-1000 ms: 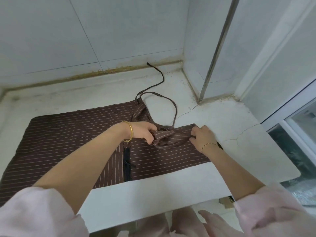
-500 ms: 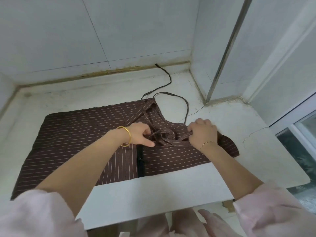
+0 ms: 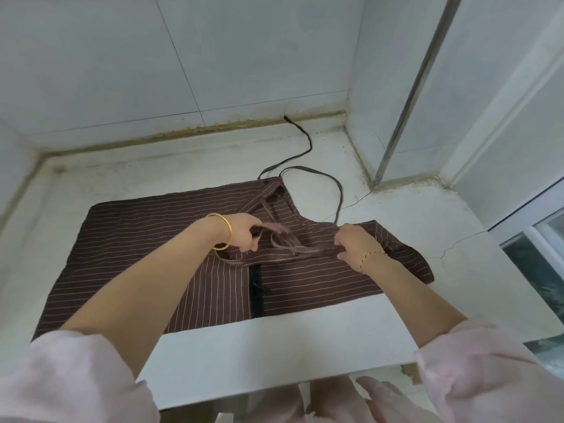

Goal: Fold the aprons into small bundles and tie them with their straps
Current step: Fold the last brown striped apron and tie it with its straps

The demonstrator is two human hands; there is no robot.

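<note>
The brown striped apron lies spread flat on the white bench. Its long side runs parallel to the near edge, with a bare strip of bench between them, and its left end reaches toward the left edge. Both my hands are over its right half, above the cloth. My left hand has its fingers curled and pinches one part of a wide brown strap. My right hand is closed round the same strap further along, so the strap runs between the two hands, just over the apron, in a blurred loop. A slack bit of it rests on the cloth under my left wrist. A black strip in the cloth runs from below the strap toward the near edge. Beyond my hands, a thin neck loop lies on the bare bench. A thin tie trails from the apron's far side to the bench's far edge, ending at the tiled wall. I wear a gold bangle on my left wrist and a fine bracelet on my right.
</note>
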